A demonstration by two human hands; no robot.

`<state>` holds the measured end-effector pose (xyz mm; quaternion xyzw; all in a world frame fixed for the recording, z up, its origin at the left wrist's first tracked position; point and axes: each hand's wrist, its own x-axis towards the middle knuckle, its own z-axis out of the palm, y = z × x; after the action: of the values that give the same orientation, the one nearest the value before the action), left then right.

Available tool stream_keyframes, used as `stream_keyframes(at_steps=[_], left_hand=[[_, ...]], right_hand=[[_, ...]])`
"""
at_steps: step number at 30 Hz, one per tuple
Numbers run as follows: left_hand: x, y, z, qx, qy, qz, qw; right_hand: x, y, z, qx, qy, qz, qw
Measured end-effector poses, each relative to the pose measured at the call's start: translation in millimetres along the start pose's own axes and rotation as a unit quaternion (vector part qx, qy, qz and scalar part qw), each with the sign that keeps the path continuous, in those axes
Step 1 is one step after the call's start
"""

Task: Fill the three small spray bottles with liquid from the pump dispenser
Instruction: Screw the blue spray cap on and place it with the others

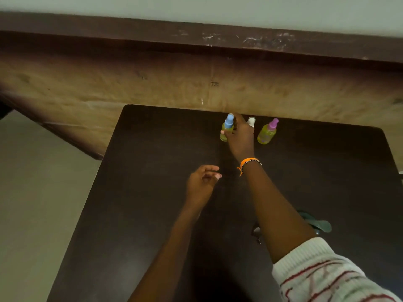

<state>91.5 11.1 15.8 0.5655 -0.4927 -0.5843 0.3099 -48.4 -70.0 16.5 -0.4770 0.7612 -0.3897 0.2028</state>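
Three small spray bottles stand in a row near the far edge of the dark table (152, 192), all upright and holding yellow-green liquid where their bodies show. The blue-capped bottle (227, 127) is on the left of the row, the white-capped bottle (251, 121) is in the middle with only its cap showing past the hand, and the purple-capped bottle (267, 131) stands on the right, apart from the others. The right hand (241, 138) reaches across the table to the row, its thumb and fingers closed round the blue-capped bottle; an orange beaded bracelet (248, 163) circles the wrist and a white sleeve with red stripes (322, 273) covers the upper arm. The left hand (201, 182) hovers over the middle of the table, fingers loosely curled and holding nothing. A teal object (318, 223) lies near the right edge, partly hidden by the right arm. Beyond the far edge stands a light wooden panel (130, 83).
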Motion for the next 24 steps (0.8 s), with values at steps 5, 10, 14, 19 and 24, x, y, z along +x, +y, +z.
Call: stream_keyframes(at_steps=[5, 10, 14, 19, 24], left_hand=[[12.2, -3.7, -0.9, -0.014, 0.01, -0.006, 1.0], [16.2, -6.3, 0.6, -0.022, 0.01, -0.011, 1.0], [16.3, -8.5, 1.6, -0.02, 0.013, -0.016, 1.0], [14.4, -7.1, 2.8, -0.018, 0.011, -0.015, 1.0], [11.2, -2.9, 4.6, -0.012, 0.012, -0.011, 1.0]], right_hand=[[9.7, 5.2, 13.3, -0.033, -0.024, -0.003, 0.999], [10.6, 12.7, 18.2, -0.034, -0.023, 0.001, 0.999], [10.3, 15.3, 21.2, -0.031, -0.027, 0.003, 0.999], [7.4, 15.9, 21.8, -0.041, -0.018, 0.006, 0.999], [-6.6, 9.8, 9.9, -0.051, -0.028, 0.005, 0.998]])
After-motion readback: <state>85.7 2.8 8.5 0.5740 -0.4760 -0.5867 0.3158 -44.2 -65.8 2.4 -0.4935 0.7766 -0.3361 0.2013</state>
